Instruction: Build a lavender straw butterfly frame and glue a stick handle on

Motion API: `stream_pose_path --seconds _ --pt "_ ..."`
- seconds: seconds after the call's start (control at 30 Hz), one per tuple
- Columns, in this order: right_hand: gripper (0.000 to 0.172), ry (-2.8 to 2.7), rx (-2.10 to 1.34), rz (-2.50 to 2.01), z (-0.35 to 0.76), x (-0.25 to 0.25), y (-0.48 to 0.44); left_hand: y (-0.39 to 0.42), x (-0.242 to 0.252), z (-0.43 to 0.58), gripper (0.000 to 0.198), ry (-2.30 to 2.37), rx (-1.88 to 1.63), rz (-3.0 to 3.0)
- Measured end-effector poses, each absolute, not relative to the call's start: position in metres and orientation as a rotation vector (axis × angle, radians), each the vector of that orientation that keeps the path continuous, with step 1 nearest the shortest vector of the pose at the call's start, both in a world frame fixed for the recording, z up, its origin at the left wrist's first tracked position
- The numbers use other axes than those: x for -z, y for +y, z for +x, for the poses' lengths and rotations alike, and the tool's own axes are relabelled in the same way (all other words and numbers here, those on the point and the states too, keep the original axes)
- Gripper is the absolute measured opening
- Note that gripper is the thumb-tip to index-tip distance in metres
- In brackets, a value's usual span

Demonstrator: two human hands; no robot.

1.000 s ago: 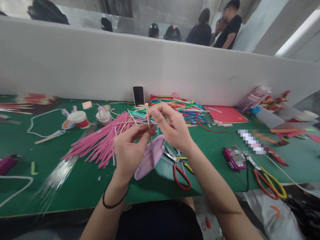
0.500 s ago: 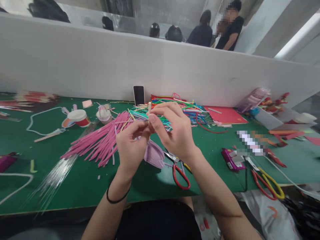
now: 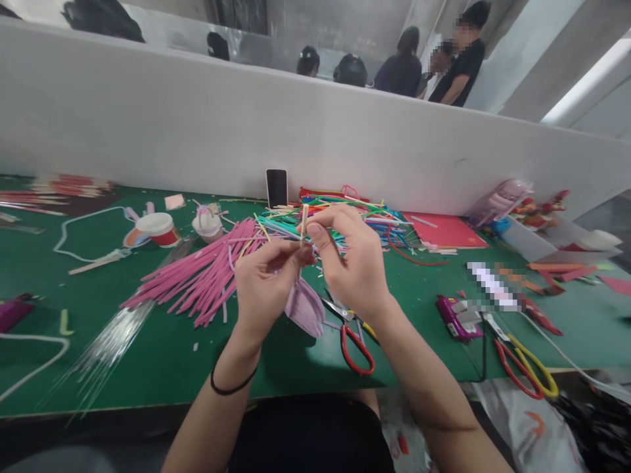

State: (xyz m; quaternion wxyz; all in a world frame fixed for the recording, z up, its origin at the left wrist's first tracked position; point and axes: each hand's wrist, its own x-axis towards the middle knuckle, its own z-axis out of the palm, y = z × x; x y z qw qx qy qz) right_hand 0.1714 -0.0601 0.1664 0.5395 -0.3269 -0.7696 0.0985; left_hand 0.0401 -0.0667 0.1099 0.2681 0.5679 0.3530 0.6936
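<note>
1. Presently, the left hand (image 3: 266,282) is pinched on a thin pale stick (image 3: 303,225), thumb and forefinger closed round its lower part; the stick stands nearly upright above the table (image 3: 162,355).
2. Right hand (image 3: 352,263): fingertips closed on the same stick just above the left grip, thumb facing the camera.
3. Petal (image 3: 305,305): a lilac piece hanging from the stick's lower end, below the left hand and clear of the table.
4. Pink strips (image 3: 197,279): a fanned pile, left of the hands, lying flat.
5. Mixed coloured strips (image 3: 355,213): far pile, behind the hands.
6. Red scissors (image 3: 352,335): near right of the petal, lying on the table.
7. Handling advice, as a judgement: keep both pinches close together so the slim stick does not bend; turn it with the right fingertips while the left holds the petal's root steady; keep the petal off the scissors.
</note>
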Motion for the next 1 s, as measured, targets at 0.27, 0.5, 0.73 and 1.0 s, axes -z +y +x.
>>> stream_pose_path --seconds 0.27,0.5,0.73,1.0 --pt "0.033 -1.792 -0.884 -0.539 0.171 -0.158 -0.042 -0.065 -0.113 0.028 0.003 0.770 -1.713 1.535" --pt "0.031 -1.613 -1.542 -0.315 0.164 -0.146 -0.036 -0.064 -0.115 0.025 0.005 0.620 -1.588 1.464" --pt "0.028 -1.715 -1.568 -0.196 0.170 -0.151 -0.037 -0.069 -0.116 0.025 0.015 0.587 -1.552 1.435" --pt "0.037 -1.792 -1.419 -0.381 0.172 -0.153 -0.042 -0.063 -0.113 0.025 0.027 0.670 -1.507 1.426"
